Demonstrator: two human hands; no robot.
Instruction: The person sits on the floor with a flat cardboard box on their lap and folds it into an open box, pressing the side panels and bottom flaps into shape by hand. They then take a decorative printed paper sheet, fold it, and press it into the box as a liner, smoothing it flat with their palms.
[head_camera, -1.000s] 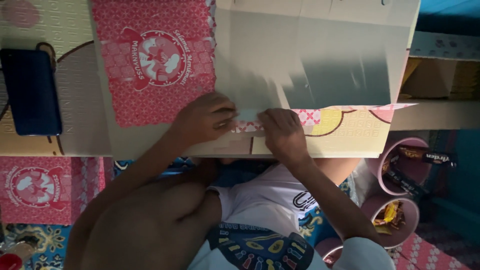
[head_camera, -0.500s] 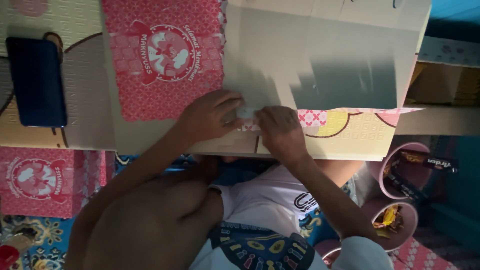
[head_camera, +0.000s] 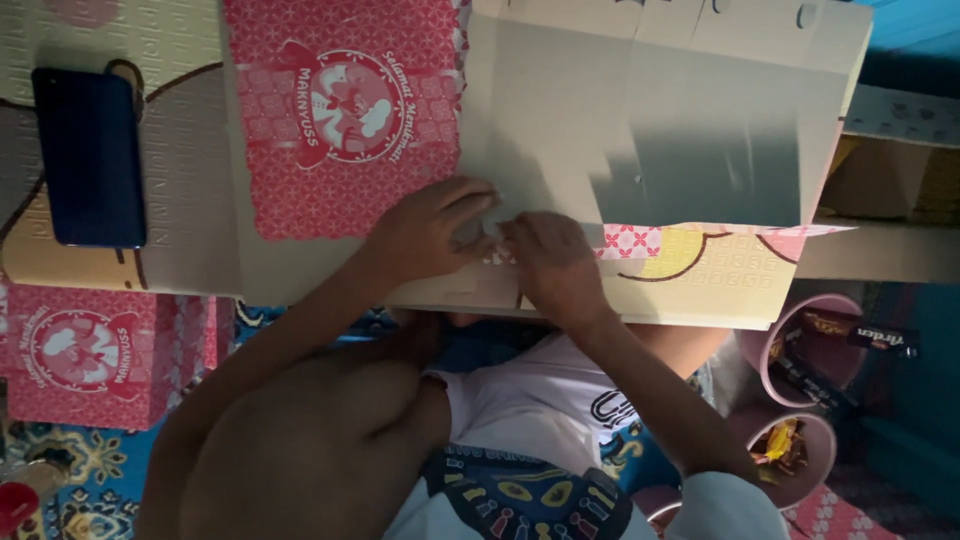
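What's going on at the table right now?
A person is working a flat cardboard box blank, red-patterned on one panel. The left hand and right hand meet at its near edge, pressing on a fold or flap there. A dark phone lies at the left, untouched.

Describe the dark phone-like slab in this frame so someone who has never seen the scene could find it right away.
Start at the large flat cardboard sheet with a red patterned panel under the left hand and right hand. Look left, past the sheet's edge, to the pale embossed mat. There lies a dark blue rectangular slab with rounded corners, the only plain, glossy dark thing among red and beige printed surfaces.
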